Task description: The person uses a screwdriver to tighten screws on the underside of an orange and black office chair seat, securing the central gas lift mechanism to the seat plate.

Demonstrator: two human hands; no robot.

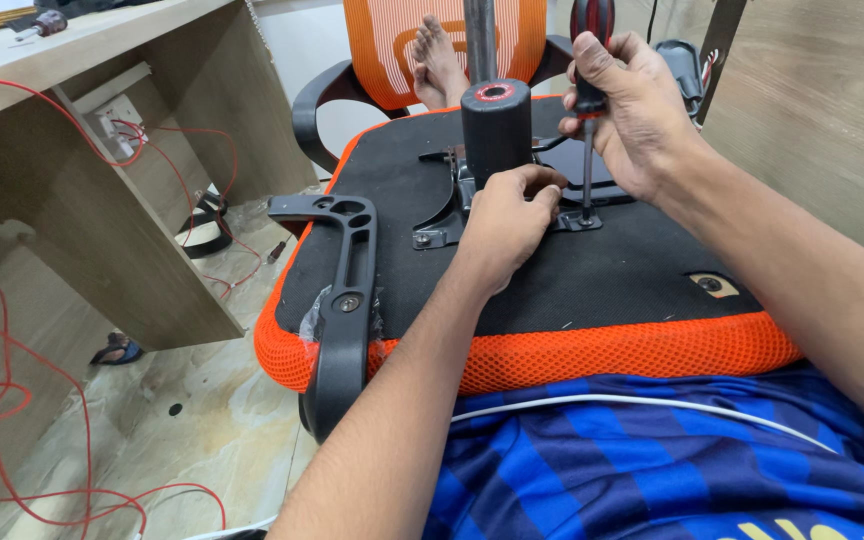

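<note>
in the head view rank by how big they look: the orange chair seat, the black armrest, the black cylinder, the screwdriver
1. orange chair seat, by far the largest.
2. black armrest.
3 and 4. black cylinder and screwdriver, held in the right hand: too close to rank; the handle is partly hidden.

Bright, even light; sharp, wide-angle edges.

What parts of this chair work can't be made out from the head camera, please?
- Screw head under the screwdriver tip: too small, partly behind the left hand.
- Screwdriver handle top: cut off by the upper edge; the rest sits inside the right hand.
- Metal mounting plate: its middle is hidden by the black cylinder and the left hand.
</note>
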